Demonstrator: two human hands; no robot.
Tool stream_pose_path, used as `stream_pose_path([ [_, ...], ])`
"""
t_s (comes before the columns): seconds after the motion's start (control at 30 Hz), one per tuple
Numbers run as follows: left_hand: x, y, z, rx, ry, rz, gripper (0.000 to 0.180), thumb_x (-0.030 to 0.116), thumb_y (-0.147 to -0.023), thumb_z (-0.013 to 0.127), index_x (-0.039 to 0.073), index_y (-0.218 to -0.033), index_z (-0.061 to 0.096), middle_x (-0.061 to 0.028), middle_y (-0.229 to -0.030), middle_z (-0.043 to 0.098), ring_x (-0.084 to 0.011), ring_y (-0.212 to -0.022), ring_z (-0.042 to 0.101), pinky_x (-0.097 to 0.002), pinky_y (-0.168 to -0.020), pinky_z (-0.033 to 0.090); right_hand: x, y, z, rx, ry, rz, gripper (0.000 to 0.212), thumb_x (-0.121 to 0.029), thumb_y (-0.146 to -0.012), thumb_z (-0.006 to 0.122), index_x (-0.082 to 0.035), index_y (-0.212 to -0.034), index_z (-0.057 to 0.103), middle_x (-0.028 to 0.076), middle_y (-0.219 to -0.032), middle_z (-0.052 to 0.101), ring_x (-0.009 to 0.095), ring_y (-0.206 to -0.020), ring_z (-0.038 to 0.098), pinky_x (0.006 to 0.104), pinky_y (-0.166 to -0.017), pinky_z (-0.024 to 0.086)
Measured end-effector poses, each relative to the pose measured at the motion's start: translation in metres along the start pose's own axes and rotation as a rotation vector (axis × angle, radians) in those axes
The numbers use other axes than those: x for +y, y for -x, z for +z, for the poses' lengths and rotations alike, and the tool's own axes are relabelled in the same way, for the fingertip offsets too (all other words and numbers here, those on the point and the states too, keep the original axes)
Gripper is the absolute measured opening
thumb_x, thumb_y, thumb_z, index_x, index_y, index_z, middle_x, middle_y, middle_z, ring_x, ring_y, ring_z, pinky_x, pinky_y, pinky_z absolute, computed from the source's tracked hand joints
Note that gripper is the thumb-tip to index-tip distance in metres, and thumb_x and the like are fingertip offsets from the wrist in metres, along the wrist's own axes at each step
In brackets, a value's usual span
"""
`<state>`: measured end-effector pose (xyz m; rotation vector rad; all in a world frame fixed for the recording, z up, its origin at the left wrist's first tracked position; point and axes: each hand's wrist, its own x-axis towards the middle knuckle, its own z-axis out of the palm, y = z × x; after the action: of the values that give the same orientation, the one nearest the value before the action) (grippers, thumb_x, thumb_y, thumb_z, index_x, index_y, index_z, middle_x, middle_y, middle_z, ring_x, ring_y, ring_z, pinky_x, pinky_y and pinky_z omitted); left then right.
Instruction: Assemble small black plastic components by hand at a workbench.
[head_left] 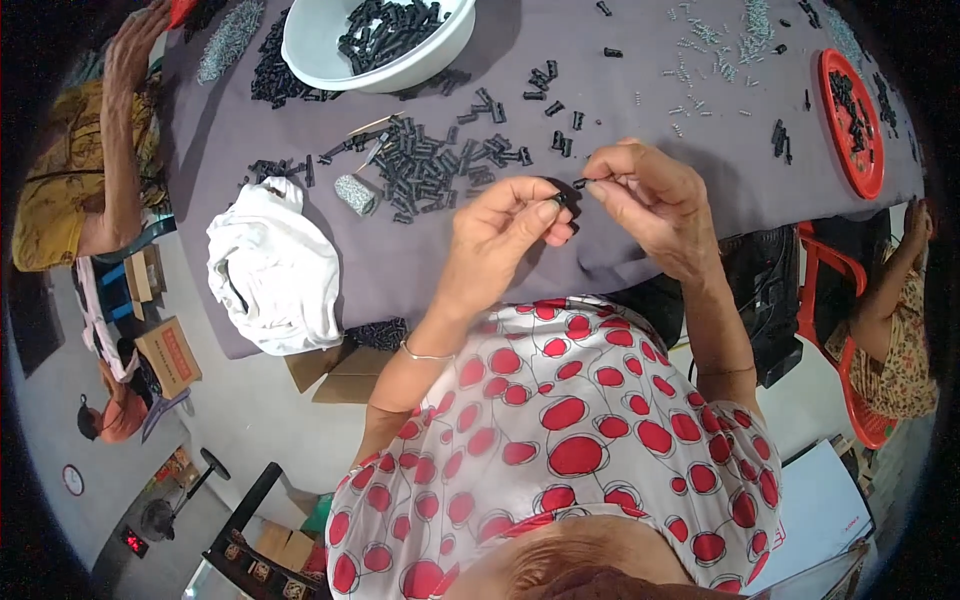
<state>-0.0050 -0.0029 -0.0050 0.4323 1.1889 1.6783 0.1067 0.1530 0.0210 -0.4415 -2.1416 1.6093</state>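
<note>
Table: grey cloth-covered table (400, 270), in front of the seated person; I see all the work lying on it.
Bowl: white bowl (435, 62) at the far edge, black parts heaped inside.
Bundle: crumpled white cloth (272, 270), near left corner.
Tray: red tray (868, 183), far right, holding more black parts.
Heap: loose black parts pile (415, 165), left of centre, forward of the hands.
Right hand: right hand (655, 205), thumb and forefinger pinched nearly together at a small dark piece (580, 184).
Left hand: left hand (492, 235), thumb and forefinger closed on a black part; other fingers curled below it.
Springs: silvery springs (750, 42), scattered at upper right, well apart from both hands.
Held part: black part (560, 199), above the near table edge, just beside the right fingertips; whether the two pieces touch, I cannot tell.
</note>
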Motion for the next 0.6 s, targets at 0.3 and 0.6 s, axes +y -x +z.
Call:
stream_pose_path([
  [0.3, 0.0004, 0.0009, 0.0036, 0.026, 0.002, 0.006, 0.018, 0.008, -0.092, 0.056, -0.004, -0.105, 0.057, -0.0083, -0.090, 0.063, -0.0118, -0.079, 0.061, -0.0242, -0.071, 0.053, -0.0015, 0.0004, 0.0016, -0.002, 0.145, -0.227, 0.018, 0.005, -0.076, 0.064, -0.004, -0.090, 0.060, 0.007, -0.080, 0.062, 0.018, -0.067, 0.061, 0.0270, -0.058, 0.047],
  [0.6, 0.0023, 0.0004, 0.0051, 0.033, -0.027, -0.013, 0.017, 0.006, -0.091, 0.057, -0.005, -0.104, 0.058, -0.0080, -0.090, 0.063, -0.0106, -0.076, 0.060, -0.0225, -0.070, 0.051, -0.0007, 0.0023, 0.0036, -0.018, 0.198, -0.266, 0.019, 0.005, -0.075, 0.065, -0.004, -0.092, 0.060, 0.009, -0.081, 0.062, 0.022, -0.070, 0.062, 0.0292, -0.059, 0.049],
])
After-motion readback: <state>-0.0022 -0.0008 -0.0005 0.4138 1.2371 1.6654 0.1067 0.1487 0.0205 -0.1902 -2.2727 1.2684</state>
